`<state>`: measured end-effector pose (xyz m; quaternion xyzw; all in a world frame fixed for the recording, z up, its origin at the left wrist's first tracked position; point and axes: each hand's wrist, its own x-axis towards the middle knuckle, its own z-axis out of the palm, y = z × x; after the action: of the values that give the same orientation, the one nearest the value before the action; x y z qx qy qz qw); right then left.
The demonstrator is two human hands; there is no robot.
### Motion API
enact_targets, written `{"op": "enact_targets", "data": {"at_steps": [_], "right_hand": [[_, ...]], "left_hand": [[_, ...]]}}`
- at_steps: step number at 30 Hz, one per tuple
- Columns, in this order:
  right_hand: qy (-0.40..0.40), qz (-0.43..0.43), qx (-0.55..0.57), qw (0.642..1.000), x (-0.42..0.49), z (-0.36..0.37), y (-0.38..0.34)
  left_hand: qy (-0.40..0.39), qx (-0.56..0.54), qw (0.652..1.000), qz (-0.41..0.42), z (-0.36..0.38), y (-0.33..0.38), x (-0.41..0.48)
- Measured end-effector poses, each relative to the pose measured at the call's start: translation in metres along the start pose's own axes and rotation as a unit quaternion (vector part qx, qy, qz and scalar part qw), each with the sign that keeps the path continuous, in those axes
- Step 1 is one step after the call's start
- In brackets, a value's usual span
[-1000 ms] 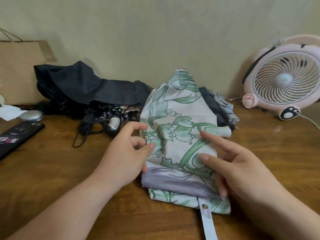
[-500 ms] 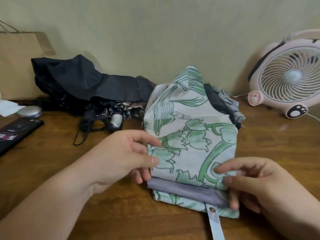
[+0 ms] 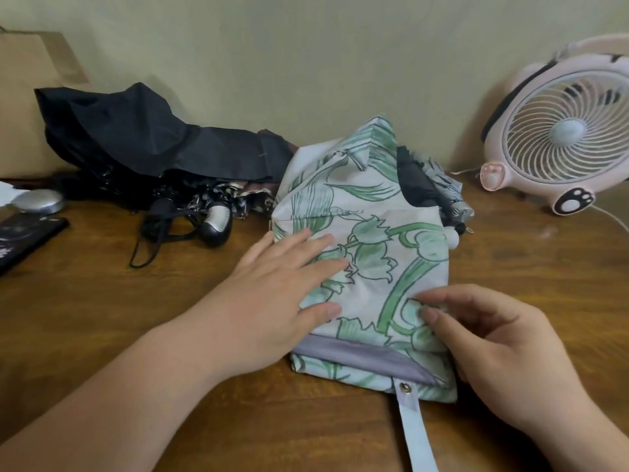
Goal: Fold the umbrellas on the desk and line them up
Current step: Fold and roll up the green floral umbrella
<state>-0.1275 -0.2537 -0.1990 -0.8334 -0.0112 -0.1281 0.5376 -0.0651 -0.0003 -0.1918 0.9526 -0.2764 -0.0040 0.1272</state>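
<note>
Floral umbrella (image 3: 374, 240) lay mid-desk (image 3: 102, 318): thin, smooth cloth, pale with a green leaf print, flattened into a rough wedge. A grey band ran across its near edge, and a pale strap (image 3: 413, 427) with a metal snap trailed toward the viewer. Left hand (image 3: 272, 294) lay flat on its left half, fingers straight, pressing the cloth. Right hand (image 3: 493, 342) was curled, thumb and fingertips pinching a fold at the right edge. Desk was of glossy grained wood. Behind left lay a black umbrella (image 3: 136, 137), matte canopy crumpled, ribs exposed. A striped umbrella (image 3: 446, 189) was partly hidden behind the floral one. Round pink fan (image 3: 561, 131) stood far right, brown paper bag (image 3: 30, 97) far left
</note>
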Motion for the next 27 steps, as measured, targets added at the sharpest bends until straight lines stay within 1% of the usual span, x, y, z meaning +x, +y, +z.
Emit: {"op": "enact_targets", "data": {"at_steps": [2,5,7,10,11,12,14,16,17,19,20,21,22,23,25,27], "right_hand": [[0.019,0.000,-0.034,0.999,0.004,0.000,0.008],[-0.011,0.002,-0.038,0.999,0.006,0.000,0.015],[-0.027,0.004,-0.028,0.999,0.005,0.000,0.014],[-0.035,0.002,-0.024,0.999,0.002,0.000,0.011],[-0.032,-0.006,-0.035,0.999,0.002,0.001,0.010],[-0.023,-0.018,-0.054,0.998,0.001,0.002,0.009],[0.002,-0.051,-0.115,0.992,-0.002,0.003,0.008],[0.016,-0.083,-0.230,0.969,-0.002,0.000,0.005],[0.025,-0.095,-0.301,0.949,-0.001,-0.002,0.000],[0.061,-0.138,-0.396,0.906,0.002,-0.004,-0.016],[0.073,-0.181,-0.410,0.891,0.005,-0.003,-0.026],[0.066,-0.229,-0.410,0.881,0.010,0.000,-0.035],[0.041,-0.270,-0.401,0.874,0.016,0.006,-0.041],[-0.001,-0.289,-0.389,0.875,0.024,0.014,-0.047],[-0.096,-0.263,-0.368,0.887,0.047,0.034,-0.051],[-0.170,-0.219,-0.378,0.883,0.070,0.054,-0.040]], "left_hand": [[-0.053,0.010,0.998,-0.027,0.005,-0.001,0.006],[-0.066,0.002,0.997,-0.026,0.008,-0.003,0.010],[-0.037,-0.017,0.999,-0.021,0.006,-0.003,0.010],[0.063,-0.046,0.997,-0.010,-0.010,0.005,0.016],[0.087,-0.041,0.995,-0.002,-0.017,0.009,0.022],[0.092,-0.016,0.996,0.009,-0.022,0.013,0.028],[0.048,0.059,0.997,0.027,-0.023,0.017,0.041],[-0.018,0.097,0.995,0.016,-0.012,0.017,0.047],[-0.037,0.102,0.994,0.009,-0.003,0.015,0.047],[-0.036,0.103,0.994,0.004,0.011,0.011,0.046],[-0.030,0.101,0.994,0.003,0.014,0.010,0.046],[-0.028,0.102,0.994,0.002,0.014,0.008,0.047],[-0.031,0.112,0.993,0.003,0.014,0.007,0.050],[-0.037,0.129,0.991,0.008,0.013,0.005,0.052],[-0.039,0.154,0.987,0.025,0.013,0.004,0.054],[-0.029,0.152,0.987,0.037,0.017,0.002,0.053]]}}
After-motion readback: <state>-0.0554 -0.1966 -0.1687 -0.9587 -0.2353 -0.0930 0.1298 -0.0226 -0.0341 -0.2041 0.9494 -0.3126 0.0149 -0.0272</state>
